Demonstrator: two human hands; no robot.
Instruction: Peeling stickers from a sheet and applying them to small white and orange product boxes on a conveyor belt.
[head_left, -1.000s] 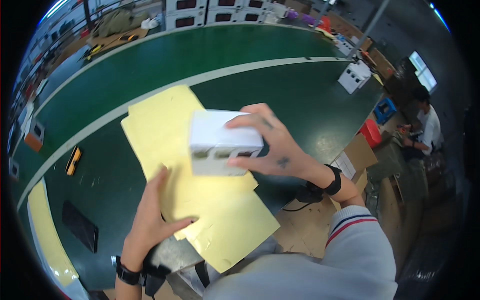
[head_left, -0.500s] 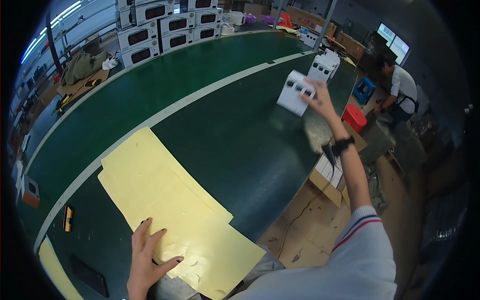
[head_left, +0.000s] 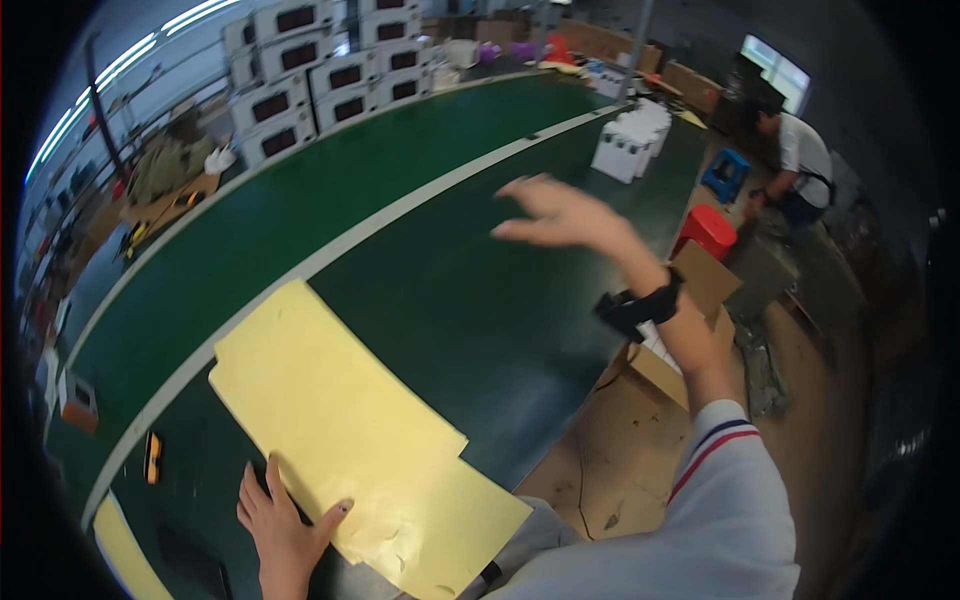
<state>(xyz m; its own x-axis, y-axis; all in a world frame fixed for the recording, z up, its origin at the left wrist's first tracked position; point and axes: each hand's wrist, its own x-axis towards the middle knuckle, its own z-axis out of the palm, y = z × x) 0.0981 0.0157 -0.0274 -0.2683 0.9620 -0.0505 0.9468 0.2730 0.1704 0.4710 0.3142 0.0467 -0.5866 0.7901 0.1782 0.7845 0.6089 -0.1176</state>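
Large yellow sheets (head_left: 345,405) lie in a slightly shifted stack on the dark green table (head_left: 440,300) in front of me. My left hand (head_left: 285,525) rests at the stack's left edge, fingers spread, thumb touching the yellow surface. Out over the middle of the table hovers my right hand (head_left: 560,215), blurred by motion, with thumb and fingers apart and nothing between them. A black band circles that wrist. Beyond it, several white boxes (head_left: 622,150) with dark printed pictures stand grouped at the table's far right.
Stacked white cartons (head_left: 275,105) rise behind the far table edge. A yellow-black cutter (head_left: 152,458) and an orange-white box (head_left: 77,400) lie left. An opened cardboard carton (head_left: 660,375), red stool (head_left: 708,232), blue stool (head_left: 727,175) and bending person (head_left: 803,160) are right of the table.
My right hand has let go of a white box, which now stands with the others at the far right. The hand has come back leftward. My left hand has shifted slightly left.
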